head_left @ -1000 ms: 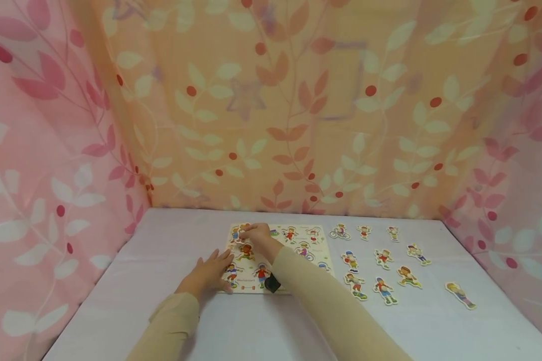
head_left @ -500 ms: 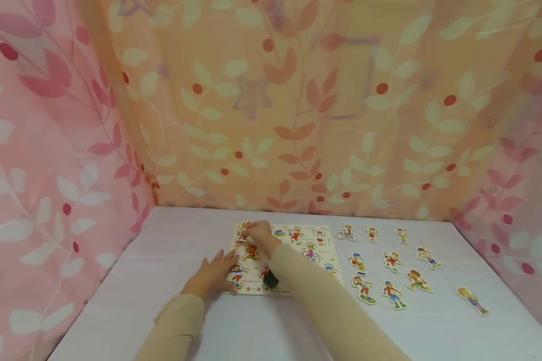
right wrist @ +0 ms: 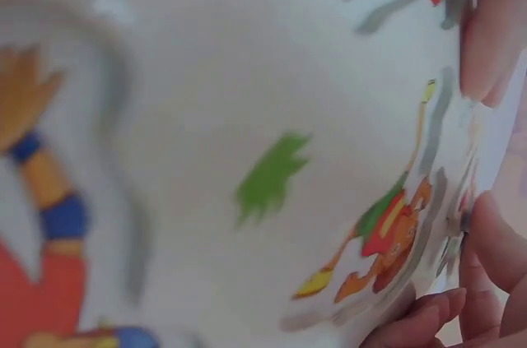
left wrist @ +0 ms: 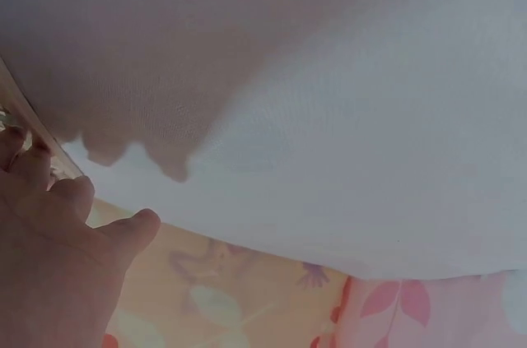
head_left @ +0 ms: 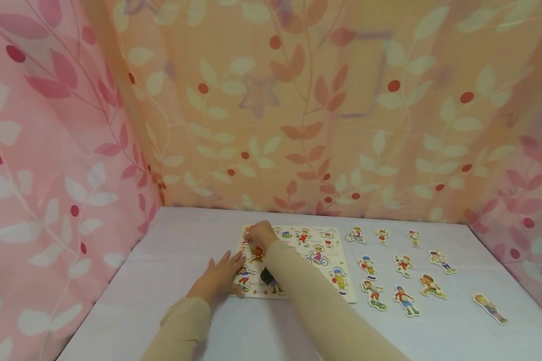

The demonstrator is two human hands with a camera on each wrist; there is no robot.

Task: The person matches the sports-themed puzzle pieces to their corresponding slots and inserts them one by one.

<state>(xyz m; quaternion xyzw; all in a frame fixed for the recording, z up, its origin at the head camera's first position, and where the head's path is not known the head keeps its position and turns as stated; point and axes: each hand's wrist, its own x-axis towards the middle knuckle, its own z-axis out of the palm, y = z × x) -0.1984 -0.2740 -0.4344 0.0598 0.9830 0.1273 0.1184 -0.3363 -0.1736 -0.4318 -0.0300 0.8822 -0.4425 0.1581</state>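
- On the pale surface (head_left: 253, 331), a flat puzzle board (head_left: 316, 235) printed with cartoon sports figures lies in front of the person.
- At the board's far left corner, the right hand (head_left: 262, 236) has its fingers bent down, touching or just above a figure there; its grip is too hidden for me to tell whether it pinches a piece.
- Just below that hand, a printed runner (right wrist: 387, 233) in green shows on the board.
- Along the board's left edge, the left hand (head_left: 221, 276) rests with its fingers spread apart, pinching nothing.
- To the board's right lie ten loose cut-out pieces, well apart from both hands; the cyclist piece (head_left: 356, 235) is just beside the far right corner.
- Nearer the person are the basketball piece (head_left: 368, 267), the skateboarder piece (head_left: 373, 295) and the runner piece (head_left: 432, 287); a yellow-haired figure piece (head_left: 490, 308) lies farthest right.
- Behind the surface hangs an orange leaf-patterned curtain (head_left: 253, 130), with pink panels (head_left: 63, 130) at the sides.
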